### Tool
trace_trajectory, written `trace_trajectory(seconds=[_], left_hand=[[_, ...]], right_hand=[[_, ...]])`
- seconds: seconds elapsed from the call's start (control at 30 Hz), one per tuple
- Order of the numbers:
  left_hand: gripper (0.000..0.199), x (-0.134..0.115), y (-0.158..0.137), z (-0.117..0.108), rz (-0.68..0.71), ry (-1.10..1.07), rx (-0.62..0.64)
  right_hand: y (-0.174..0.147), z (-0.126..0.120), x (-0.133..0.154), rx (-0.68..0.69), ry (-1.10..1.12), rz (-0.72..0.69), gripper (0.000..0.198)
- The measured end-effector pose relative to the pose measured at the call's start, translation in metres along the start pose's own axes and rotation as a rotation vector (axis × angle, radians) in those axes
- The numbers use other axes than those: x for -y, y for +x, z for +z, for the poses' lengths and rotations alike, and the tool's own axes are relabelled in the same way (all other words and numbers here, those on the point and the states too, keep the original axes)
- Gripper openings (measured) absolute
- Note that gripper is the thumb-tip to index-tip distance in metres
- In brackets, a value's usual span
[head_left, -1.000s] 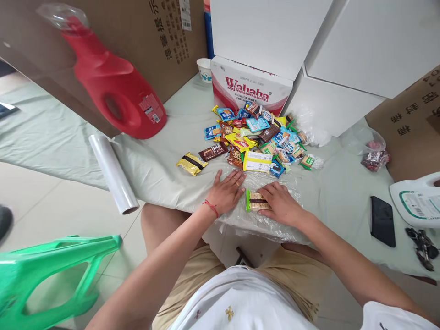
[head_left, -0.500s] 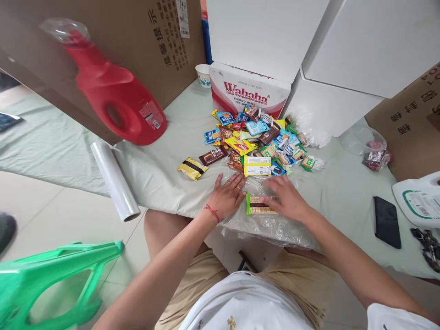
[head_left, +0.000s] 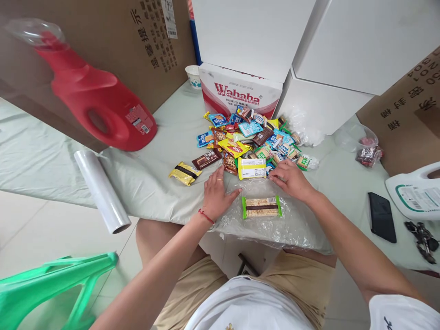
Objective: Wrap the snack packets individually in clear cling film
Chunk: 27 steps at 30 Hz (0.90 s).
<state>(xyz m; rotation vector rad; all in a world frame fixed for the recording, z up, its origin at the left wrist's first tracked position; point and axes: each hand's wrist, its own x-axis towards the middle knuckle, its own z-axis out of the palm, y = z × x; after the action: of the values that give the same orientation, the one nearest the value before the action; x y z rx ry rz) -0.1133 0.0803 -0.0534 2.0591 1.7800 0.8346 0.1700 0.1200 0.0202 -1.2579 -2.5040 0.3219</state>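
Observation:
A biscuit pack point(head_left: 261, 207) with green ends and a dark band lies on a sheet of clear plastic film point(head_left: 292, 229) near the table edge. To its left, my left hand point(head_left: 218, 195) rests with fingers spread, flat on the film's edge and the cloth. My right hand point(head_left: 288, 179) is closed in a pinch at the film's far edge, right of a white-and-yellow pack point(head_left: 252, 168). Beyond both hands is a heap of wrapped snacks point(head_left: 263, 135). A yellow pack point(head_left: 184, 173) and a brown pack point(head_left: 206, 158) lie left of the heap.
A roll of film point(head_left: 102, 192) and a red jug point(head_left: 103, 105) are at the left. A Wahaba-style white-and-red carton point(head_left: 240, 89) and a paper cup point(head_left: 193, 77) stand behind. To the right are a phone point(head_left: 381, 217), keys point(head_left: 422, 240) and a white jug point(head_left: 417, 192). A green stool point(head_left: 58, 284) is beside the table.
My right hand has moved off the biscuit pack, up to the film's far edge, and its fingers have closed. My left thumb has spread outward. The view has shifted slightly.

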Motion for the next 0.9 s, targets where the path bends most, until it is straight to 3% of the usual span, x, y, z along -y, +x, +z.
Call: trace_trajectory(seconds=[0.17, 0.27, 0.37, 0.47, 0.57, 0.63, 0.7, 0.9], left_hand=[[0.097, -0.011, 0.004, -0.008, 0.025, -0.108, 0.09], [0.089, -0.026, 0.002, -0.019, 0.264, -0.102, 0.134], [0.095, -0.05, 0.002, -0.025, 0.546, -0.072, 0.275], [0.101, -0.07, 0.009, -0.024, 0.655, -0.066, 0.45], [0.077, -0.075, 0.016, -0.021, 0.66, -0.013, 0.527], [0.051, -0.071, 0.017, -0.021, 0.642, 0.052, 0.514], [0.036, -0.065, 0.013, -0.023, 0.592, 0.094, 0.454], [0.057, -0.055, -0.008, -0.038, 0.434, 0.219, 0.349]], right_hand=[[-0.01, -0.014, 0.009, -0.081, 0.104, -0.157, 0.028], [-0.02, -0.012, 0.019, -0.113, 0.117, -0.269, 0.027], [-0.03, -0.011, 0.029, -0.106, 0.076, -0.365, 0.023], [-0.042, -0.012, 0.032, -0.108, 0.036, -0.383, 0.023], [-0.058, -0.013, 0.031, -0.107, 0.03, -0.328, 0.021], [-0.071, -0.009, 0.03, -0.088, 0.046, -0.299, 0.021], [-0.082, -0.001, 0.031, -0.074, 0.06, -0.282, 0.021], [-0.098, 0.026, 0.037, -0.104, 0.038, -0.244, 0.025]])
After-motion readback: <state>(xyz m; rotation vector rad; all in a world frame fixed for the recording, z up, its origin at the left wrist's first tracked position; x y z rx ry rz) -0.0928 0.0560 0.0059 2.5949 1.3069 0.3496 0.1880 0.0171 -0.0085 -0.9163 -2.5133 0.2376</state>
